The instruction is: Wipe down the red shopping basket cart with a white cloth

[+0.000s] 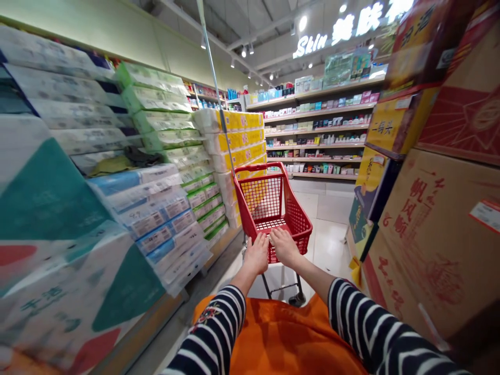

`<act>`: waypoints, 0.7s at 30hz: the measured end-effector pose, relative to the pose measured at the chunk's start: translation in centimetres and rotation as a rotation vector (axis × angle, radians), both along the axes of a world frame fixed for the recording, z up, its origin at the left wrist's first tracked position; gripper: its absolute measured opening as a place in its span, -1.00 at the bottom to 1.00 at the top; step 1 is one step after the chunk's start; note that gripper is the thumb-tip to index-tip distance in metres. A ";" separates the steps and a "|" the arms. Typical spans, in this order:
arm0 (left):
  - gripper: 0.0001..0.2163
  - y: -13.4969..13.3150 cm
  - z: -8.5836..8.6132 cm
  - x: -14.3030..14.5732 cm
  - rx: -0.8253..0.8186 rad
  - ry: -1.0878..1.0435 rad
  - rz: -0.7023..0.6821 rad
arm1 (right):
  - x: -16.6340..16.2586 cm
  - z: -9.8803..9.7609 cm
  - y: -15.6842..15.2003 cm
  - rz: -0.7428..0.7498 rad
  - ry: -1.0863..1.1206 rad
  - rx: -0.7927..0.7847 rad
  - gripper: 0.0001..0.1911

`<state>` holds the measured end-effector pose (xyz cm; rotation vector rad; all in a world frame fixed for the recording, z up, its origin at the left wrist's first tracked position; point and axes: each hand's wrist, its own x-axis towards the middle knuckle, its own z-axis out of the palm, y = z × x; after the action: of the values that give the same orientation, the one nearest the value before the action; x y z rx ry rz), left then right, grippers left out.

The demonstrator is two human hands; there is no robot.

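A red plastic shopping cart (300, 229) stands right in front of me, its lattice basket holding no goods that I can see. Over its near rim lies my left hand (257, 253), fingers curled onto the edge. Close beside it, my right hand (285, 247) grips the same rim, knuckles up. The undersides of both hands and the thumbs' hold are partly hidden. Below the basket, a dark wheel (297, 299) and part of the metal frame show. A thin metal pole (214, 73) rises at the cart's left side.
Stacked tissue packs (164, 219) line the left, with yellow-and-white packs (246, 136) beyond them. Cardboard boxes (441, 234) crowd the right side. Shelves of small cosmetics (324, 124) stand across the far end, past the pale tiled floor (330, 245).
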<state>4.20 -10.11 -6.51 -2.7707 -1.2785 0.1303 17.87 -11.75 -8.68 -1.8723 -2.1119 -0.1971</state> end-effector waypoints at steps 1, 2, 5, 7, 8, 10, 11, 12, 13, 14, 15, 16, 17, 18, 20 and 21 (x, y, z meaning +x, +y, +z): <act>-0.33 0.1 0.0 -0.1 0.003 -0.002 -0.002 | 0.5 -0.2 -0.1 0.001 -0.004 0.004 -0.55; -0.34 0.2 -0.1 -0.3 0.006 -0.006 -0.004 | 1.4 -0.3 -0.3 -0.013 -0.009 0.009 -0.55; -0.34 0.3 -0.1 -0.8 0.002 -0.014 -0.010 | 5.4 -0.5 -0.9 -0.159 -0.009 0.029 -0.55; -0.35 0.3 0.0 -1.0 -0.007 -0.021 -0.006 | 7.6 -0.4 -1.3 -0.271 -0.003 0.033 -0.54; -0.35 0.3 0.1 -1.0 -0.011 -0.023 -0.002 | 8.2 -0.2 -1.4 -0.307 0.001 0.027 -0.54; -0.35 0.2 0.2 -1.0 -0.017 -0.023 0.008 | 7.7 0.1 -1.3 -0.324 0.008 0.003 -0.56; -0.35 0.1 0.3 -0.9 -0.018 -0.019 0.012 | 6.8 0.2 -1.2 -0.303 0.012 -0.011 -0.56; -0.35 0.0 0.3 -0.8 -0.014 -0.016 0.012 | 5.5 0.3 -1.0 -0.265 0.016 -0.022 -0.56; -0.35 0.0 0.2 -0.8 -0.005 -0.014 0.009 | 4.0 0.3 -0.8 -0.211 0.020 -0.029 -0.55; -0.35 0.0 0.2 -0.8 0.004 -0.012 0.005 | 2.5 0.3 -0.6 -0.152 0.023 -0.034 -0.55; -0.35 0.0 0.1 -0.8 0.014 -0.008 -0.001 | 1.2 0.3 -0.5 -0.096 0.026 -0.035 -0.54; -0.35 0.0 0.0 -0.9 0.022 -0.004 -0.007 | 0.1 0.2 -0.3 -0.048 0.027 -0.035 -0.53; -0.35 0.1 -0.1 -1.1 0.027 0.000 -0.012 | -0.6 0.1 -0.3 -0.015 0.027 -0.029 -0.53; -0.35 0.1 -0.1 -1.3 0.031 0.004 -0.016 | -0.8 -0.1 -0.2 0.004 0.024 -0.019 -0.53; -0.35 0.3 -0.1 -1.7 0.034 0.004 -0.016 | 0.1 -0.5 -0.4 -0.008 0.014 0.009 -0.54; -0.35 0.3 -0.1 -1.8 0.034 -0.001 -0.014 | 1.1 -0.7 -0.5 -0.037 0.007 0.021 -0.54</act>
<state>2.36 -9.82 -6.60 -2.7506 -1.2498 0.1059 18.96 -12.28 -9.35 -1.8980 -2.0639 -0.2200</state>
